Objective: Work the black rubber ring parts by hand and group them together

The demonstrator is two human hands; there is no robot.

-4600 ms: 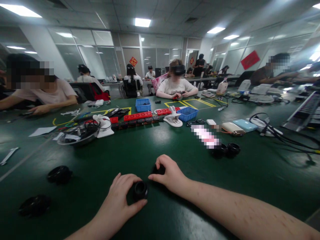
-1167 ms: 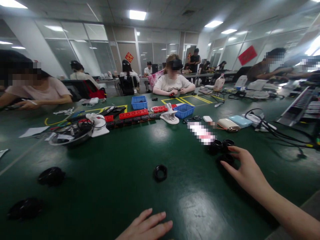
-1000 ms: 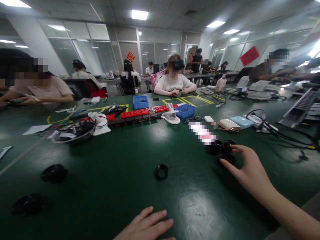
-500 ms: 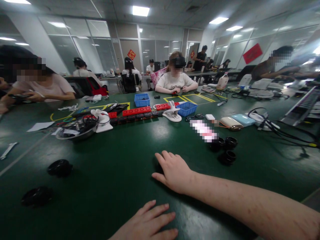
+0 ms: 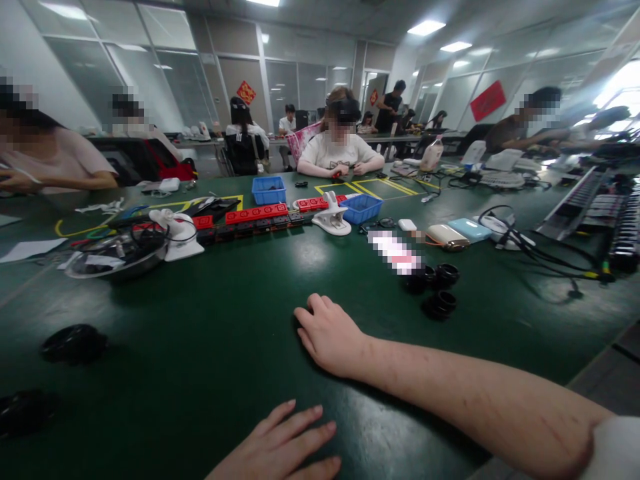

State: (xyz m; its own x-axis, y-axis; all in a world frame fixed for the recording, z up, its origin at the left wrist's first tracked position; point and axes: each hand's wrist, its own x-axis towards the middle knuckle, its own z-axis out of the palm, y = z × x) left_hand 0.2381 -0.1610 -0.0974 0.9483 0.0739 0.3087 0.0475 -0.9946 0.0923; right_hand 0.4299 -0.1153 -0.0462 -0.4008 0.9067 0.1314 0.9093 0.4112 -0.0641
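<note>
My left hand (image 5: 287, 443) lies palm down on the green table (image 5: 210, 347) at the bottom of the view, fingers spread and holding nothing visible. Further up, my right hand (image 5: 333, 337) rests on the tabletop with its fingers curled inward and its thumb drawn near the index finger. Whatever may be under or inside those fingers is hidden. To its right stand several black ring-shaped parts (image 5: 440, 305). Two more black rounded parts lie at the left, one (image 5: 75, 343) whole in view and the other (image 5: 25, 412) partly cut off by the edge.
Across the table run red power strips (image 5: 256, 213), a white clip base (image 5: 331, 217), blue baskets (image 5: 269, 190) and a metal bowl (image 5: 117, 267) of small parts. On the right are a blurred phone (image 5: 395, 252), power banks (image 5: 447, 237) and cables (image 5: 560, 257). Other people sit around.
The view has turned, so the scene sits further left and a little higher. My right hand's fingers and thumb have drawn closer together. My left hand stays spread.
</note>
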